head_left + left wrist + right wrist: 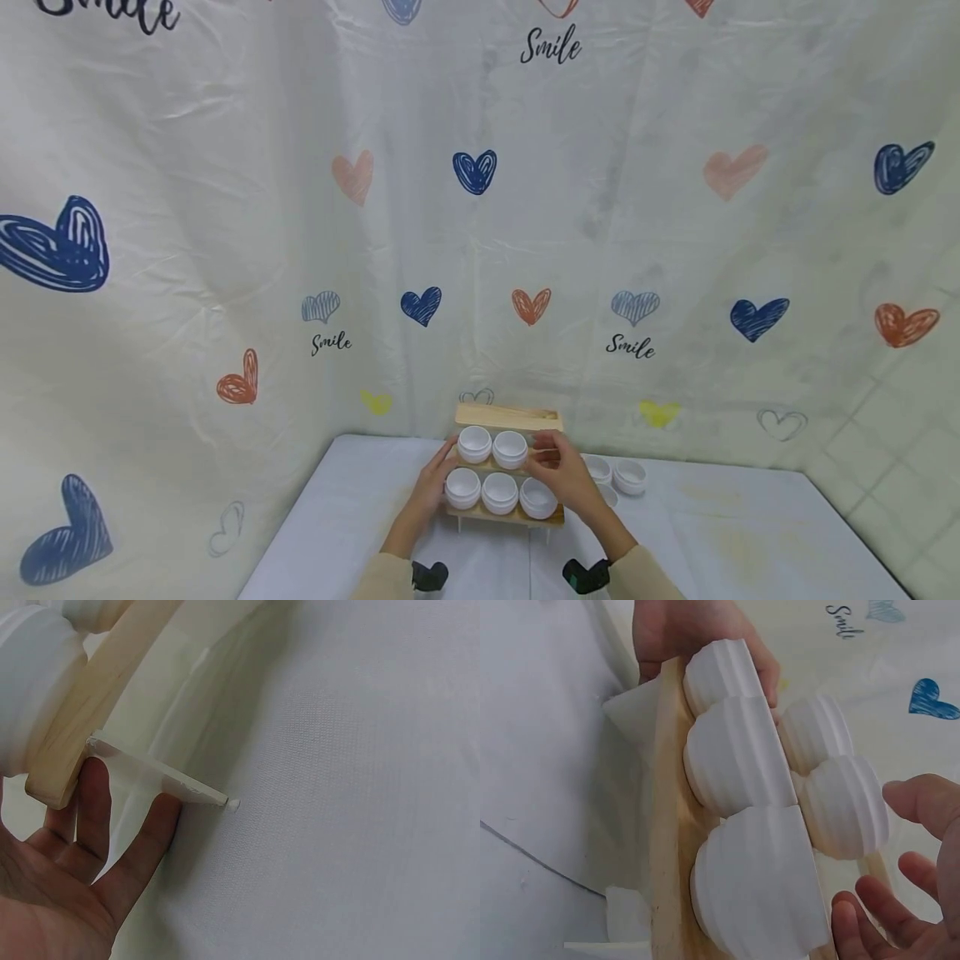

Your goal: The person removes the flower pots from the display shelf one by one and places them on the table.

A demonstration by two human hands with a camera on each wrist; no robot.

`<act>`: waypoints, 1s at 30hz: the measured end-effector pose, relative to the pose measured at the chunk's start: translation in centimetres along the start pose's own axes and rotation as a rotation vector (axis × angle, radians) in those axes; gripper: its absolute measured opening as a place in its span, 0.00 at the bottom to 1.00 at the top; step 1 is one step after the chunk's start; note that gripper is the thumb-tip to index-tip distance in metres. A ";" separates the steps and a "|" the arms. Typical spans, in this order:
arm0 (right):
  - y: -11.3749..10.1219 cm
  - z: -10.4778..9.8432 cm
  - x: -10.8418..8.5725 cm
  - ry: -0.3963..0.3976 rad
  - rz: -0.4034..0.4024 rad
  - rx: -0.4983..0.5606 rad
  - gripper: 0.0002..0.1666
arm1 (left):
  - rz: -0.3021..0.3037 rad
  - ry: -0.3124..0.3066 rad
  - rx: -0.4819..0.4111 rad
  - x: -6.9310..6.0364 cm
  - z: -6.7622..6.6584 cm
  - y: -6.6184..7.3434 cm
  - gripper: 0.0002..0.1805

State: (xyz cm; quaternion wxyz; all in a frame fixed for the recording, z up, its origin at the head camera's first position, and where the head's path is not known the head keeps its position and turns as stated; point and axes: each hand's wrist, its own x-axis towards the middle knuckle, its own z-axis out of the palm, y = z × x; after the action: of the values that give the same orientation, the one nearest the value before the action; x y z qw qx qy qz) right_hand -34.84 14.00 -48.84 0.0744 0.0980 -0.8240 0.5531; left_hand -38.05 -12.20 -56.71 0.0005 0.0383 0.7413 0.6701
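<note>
A stepped wooden rack (510, 517) with clear side supports (157, 769) stands on the table. Three white ribbed cups (742, 877) line its front step, and two more white cups (511, 450) sit on the step behind. My left hand (67, 900) touches the rack's left end, fingertips against the shelf edge and the clear support; its thumb is hidden there. To the right of the rear cups, my right hand (562, 475) has its fingers spread, holding nothing. Its thumb (919, 801) is close beside the right rear cup, with a small gap visible.
A higher wooden plank (510, 417) forms the rack's back level. Several loose white cups (630, 477) stand on the white-covered table (720, 533), just right of the rack. Behind hangs a pale curtain (540, 233) printed with hearts.
</note>
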 end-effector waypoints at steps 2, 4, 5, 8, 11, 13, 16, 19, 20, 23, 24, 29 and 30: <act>-0.1 0.3 0.5 -0.019 -0.002 -0.025 0.30 | -0.004 -0.004 -0.006 0.0 0.0 0.0 0.30; -0.1 0.5 0.9 -0.043 0.004 -0.037 0.31 | -0.001 -0.006 -0.005 0.1 -0.1 0.0 0.30; -0.1 0.6 1.1 -0.057 0.006 -0.041 0.32 | -0.003 -0.004 -0.005 0.1 -0.1 0.0 0.31; -0.1 0.9 1.5 -0.087 0.017 -0.035 0.34 | 0.007 0.000 -0.002 0.1 0.0 0.0 0.31; -0.2 1.1 1.8 -0.095 0.019 -0.031 0.34 | 0.008 0.001 -0.004 0.0 0.0 0.1 0.31; -0.3 1.3 1.9 -0.093 0.020 -0.036 0.34 | 0.005 -0.001 -0.006 -0.1 0.0 0.2 0.31; -0.5 1.4 2.1 -0.091 0.022 -0.045 0.35 | 0.006 -0.001 -0.007 -0.1 -0.1 0.3 0.31; -0.8 1.5 2.2 -0.096 0.024 -0.055 0.35 | 0.002 0.003 -0.014 0.0 -0.1 0.4 0.31; -0.9 1.5 2.2 -0.098 0.024 -0.055 0.35 | 0.009 0.002 -0.012 0.0 -0.1 0.4 0.32; -1.0 1.6 2.1 -0.104 0.027 -0.061 0.35 | 0.007 -0.003 -0.010 -0.1 -0.1 0.4 0.32; -1.0 1.6 2.0 -0.104 0.030 -0.060 0.35 | 0.012 -0.006 -0.007 -0.1 -0.1 0.4 0.31; -0.8 1.7 1.9 -0.093 0.034 -0.062 0.33 | 0.003 -0.009 -0.011 -0.1 -0.1 0.2 0.30; -0.8 1.7 1.9 -0.091 0.032 -0.064 0.32 | 0.008 -0.011 -0.007 -0.1 -0.1 0.2 0.31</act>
State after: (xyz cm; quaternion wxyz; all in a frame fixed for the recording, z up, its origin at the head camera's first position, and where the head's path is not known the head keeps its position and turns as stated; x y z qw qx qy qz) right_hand -36.54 11.97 -48.33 0.0310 0.1073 -0.8452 0.5227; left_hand -37.96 -12.24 -56.48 0.0020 0.0448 0.7389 0.6723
